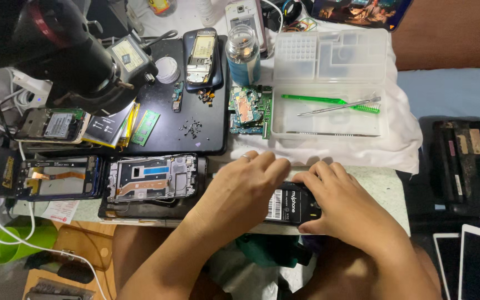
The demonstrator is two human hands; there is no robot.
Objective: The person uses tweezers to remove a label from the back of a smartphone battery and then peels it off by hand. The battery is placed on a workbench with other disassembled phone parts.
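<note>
A small black phone (294, 204) lies back side up at the front edge of the workbench, its battery bay open and a white label showing. My left hand (240, 189) presses down over its left part, fingers curled on the top edge. My right hand (343, 203) grips its right end, fingertips on the top edge and thumb at the lower side. Both hands hold the phone against the bench.
A clear plastic tray (329, 119) holds a green toothbrush (329, 101) and metal tweezers. Opened phone frames (151, 178), circuit boards (249, 110), loose screws on a black mat (193, 129), a jar (243, 54) and a black microscope (68, 53) crowd the left. Tablets lie at the right.
</note>
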